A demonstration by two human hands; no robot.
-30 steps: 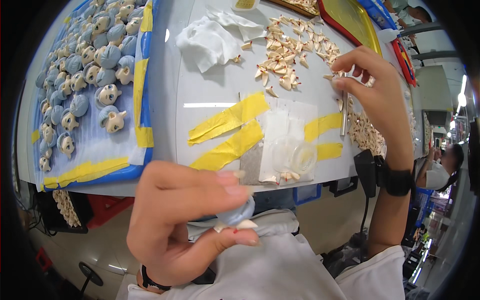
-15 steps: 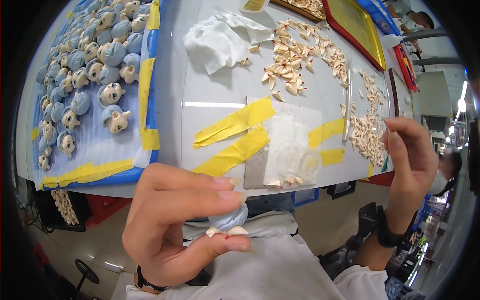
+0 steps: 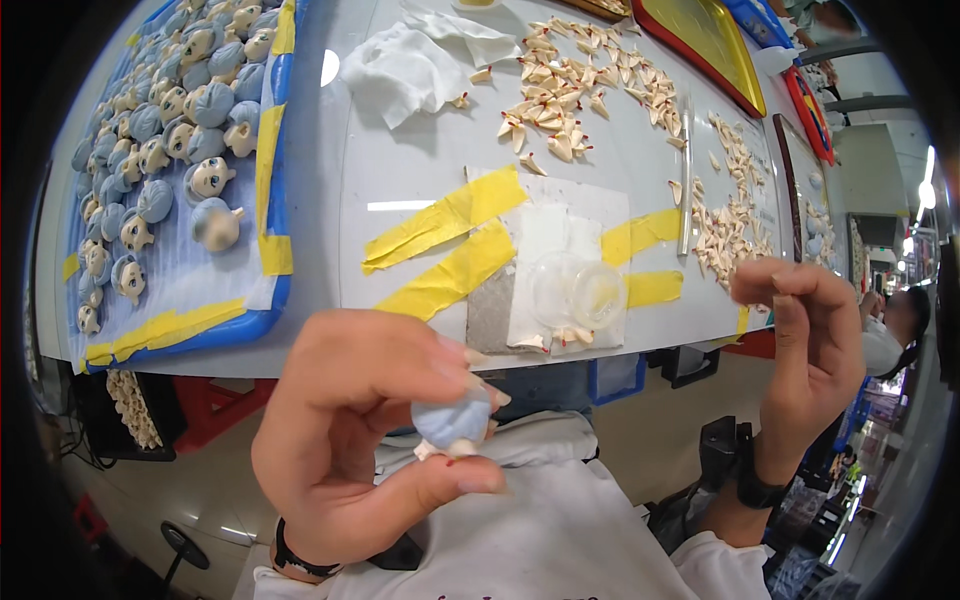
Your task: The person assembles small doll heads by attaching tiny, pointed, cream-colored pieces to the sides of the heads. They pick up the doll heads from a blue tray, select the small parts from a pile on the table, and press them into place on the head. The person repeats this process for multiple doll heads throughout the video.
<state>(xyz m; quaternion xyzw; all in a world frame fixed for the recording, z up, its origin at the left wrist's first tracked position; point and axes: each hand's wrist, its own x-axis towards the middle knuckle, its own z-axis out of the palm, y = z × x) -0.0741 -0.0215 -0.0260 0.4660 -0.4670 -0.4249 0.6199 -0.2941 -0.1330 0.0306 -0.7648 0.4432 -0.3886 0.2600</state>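
Observation:
In front of my chest, my left hand (image 3: 345,430) pinches a small doll head (image 3: 450,422) between its fingers and thumb. The head has pale blue moulded hair and a cream underside, with a tiny red spot close to my thumb. Over the table's right side is my raised right hand (image 3: 815,325), fingers curled and the thumb near them; whatever it may hold is too small or hidden to tell. Between the hands, a clear round plastic dish (image 3: 597,298) rests on a white pad (image 3: 530,310). Several cream pointed pieces with red tips lie at the pad's near edge.
A blue tray (image 3: 268,310) of similar doll heads stands at the left. Cream pointed pieces (image 3: 560,90) are scattered farther back, beside a crumpled white cloth (image 3: 400,75). Yellow tape strips (image 3: 450,225), a metal rod (image 3: 687,180) and a yellow tray (image 3: 710,45) are also there.
The doll head has turned in my left hand, showing more blue hair and less of the pointed piece below. My right hand has dropped slightly. The whole view has shifted a little.

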